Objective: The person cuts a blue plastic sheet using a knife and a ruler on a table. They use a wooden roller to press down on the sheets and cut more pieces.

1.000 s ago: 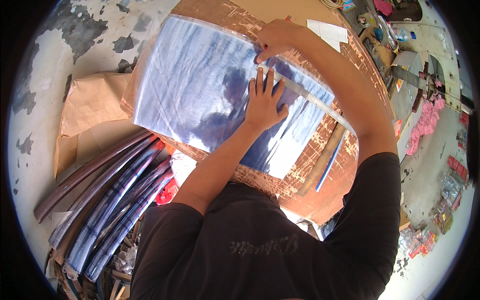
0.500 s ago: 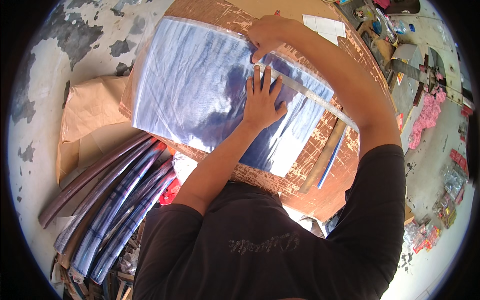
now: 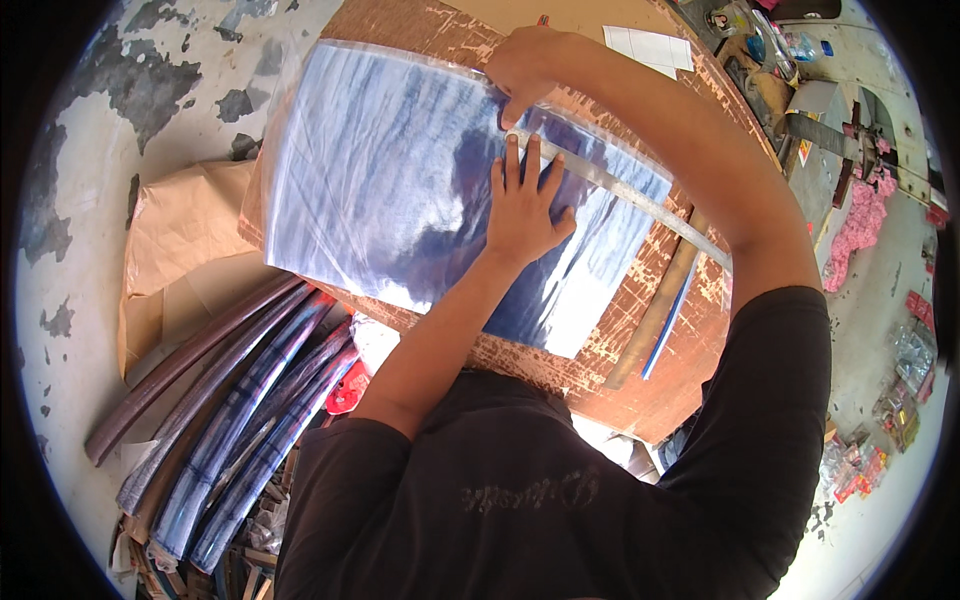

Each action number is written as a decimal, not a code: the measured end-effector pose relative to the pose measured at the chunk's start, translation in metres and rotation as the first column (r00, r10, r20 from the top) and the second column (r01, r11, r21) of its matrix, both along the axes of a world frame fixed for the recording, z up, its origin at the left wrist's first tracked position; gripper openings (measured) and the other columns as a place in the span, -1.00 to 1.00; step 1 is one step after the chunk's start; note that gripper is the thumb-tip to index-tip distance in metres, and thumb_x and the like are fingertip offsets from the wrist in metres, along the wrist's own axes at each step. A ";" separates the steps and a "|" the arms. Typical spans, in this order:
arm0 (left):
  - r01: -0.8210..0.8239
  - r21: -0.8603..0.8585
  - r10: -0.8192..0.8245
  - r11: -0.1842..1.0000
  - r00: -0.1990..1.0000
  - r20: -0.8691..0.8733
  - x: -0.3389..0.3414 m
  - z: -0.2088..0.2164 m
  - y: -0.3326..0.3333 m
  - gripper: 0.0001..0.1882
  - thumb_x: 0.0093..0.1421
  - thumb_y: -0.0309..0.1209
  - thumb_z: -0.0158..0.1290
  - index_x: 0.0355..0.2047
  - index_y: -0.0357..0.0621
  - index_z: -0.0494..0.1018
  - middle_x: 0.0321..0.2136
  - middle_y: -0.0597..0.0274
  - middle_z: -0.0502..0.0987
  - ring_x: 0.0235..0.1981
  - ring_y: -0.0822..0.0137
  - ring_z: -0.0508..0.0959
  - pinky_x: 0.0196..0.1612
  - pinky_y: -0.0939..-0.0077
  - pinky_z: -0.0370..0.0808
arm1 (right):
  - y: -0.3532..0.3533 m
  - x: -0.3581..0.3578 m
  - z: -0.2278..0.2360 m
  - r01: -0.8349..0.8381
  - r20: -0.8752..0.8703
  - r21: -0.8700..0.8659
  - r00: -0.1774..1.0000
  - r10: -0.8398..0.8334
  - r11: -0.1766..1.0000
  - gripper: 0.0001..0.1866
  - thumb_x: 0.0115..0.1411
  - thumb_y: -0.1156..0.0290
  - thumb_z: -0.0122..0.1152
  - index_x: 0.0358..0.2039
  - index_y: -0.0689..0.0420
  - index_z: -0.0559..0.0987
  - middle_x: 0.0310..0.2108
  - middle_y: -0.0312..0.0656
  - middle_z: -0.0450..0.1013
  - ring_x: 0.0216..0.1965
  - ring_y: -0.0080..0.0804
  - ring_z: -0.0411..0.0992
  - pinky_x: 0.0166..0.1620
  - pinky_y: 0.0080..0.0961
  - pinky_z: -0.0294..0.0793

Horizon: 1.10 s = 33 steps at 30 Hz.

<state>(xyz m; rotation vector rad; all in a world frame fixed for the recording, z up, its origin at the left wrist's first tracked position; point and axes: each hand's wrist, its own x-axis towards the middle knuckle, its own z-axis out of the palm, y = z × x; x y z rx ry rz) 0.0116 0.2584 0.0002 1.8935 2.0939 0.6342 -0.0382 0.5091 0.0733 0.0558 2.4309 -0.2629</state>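
So, left fingers (image 3: 532, 166) on ruler (image 3: 640, 199).

Bright light leaves pale sheen on the glossy sheet (image 3: 425, 180); fisheye edges bend into black.

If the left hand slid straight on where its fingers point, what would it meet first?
The pale straight strip, which the left hand seems to touch at its fingertips; just past it, probably the right hand.

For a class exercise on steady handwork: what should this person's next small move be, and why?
Perhaps slide the left hand toward the middle of the ruler: its fingertips sit near one end, close to the right hand, while the other end reaches past the blue-and-white sheet with no hand on it.
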 end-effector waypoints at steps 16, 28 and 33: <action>0.001 0.001 -0.001 1.000 1.000 0.002 -0.002 0.000 0.001 -0.19 0.14 0.02 0.19 0.35 -0.09 0.44 0.49 -0.29 0.10 0.51 -0.42 0.01 0.39 -0.42 0.11 | 0.011 0.003 0.041 0.094 0.026 0.169 0.995 -0.100 0.981 -0.30 0.10 -0.34 0.38 -0.67 0.13 0.56 -0.66 -0.19 0.48 -0.53 -0.17 0.50 -0.37 -0.17 0.50; -0.048 0.148 0.042 0.988 0.998 0.044 0.000 -0.005 -0.008 -0.39 0.19 -0.06 0.18 0.19 -0.11 0.55 0.32 -0.21 0.30 0.41 -0.33 0.18 0.36 -0.37 0.16 | -0.088 0.279 0.022 0.870 -0.251 -0.096 0.449 -0.858 0.484 -0.37 -0.04 -0.11 0.65 -0.07 0.02 0.66 -0.13 -0.13 0.60 -0.11 -0.10 0.62 -0.10 -0.13 0.59; -0.085 0.273 0.059 0.958 0.993 0.100 -0.004 -0.003 -0.012 -0.55 0.17 -0.18 0.23 0.00 -0.14 0.54 0.13 -0.12 0.40 0.23 -0.16 0.34 0.26 -0.22 0.23 | -0.158 0.331 0.000 0.896 -0.465 -0.071 0.358 -0.809 0.438 -0.48 0.07 0.28 0.60 0.03 0.03 0.57 -0.05 -0.15 0.57 -0.01 -0.01 0.58 -0.02 -0.14 0.60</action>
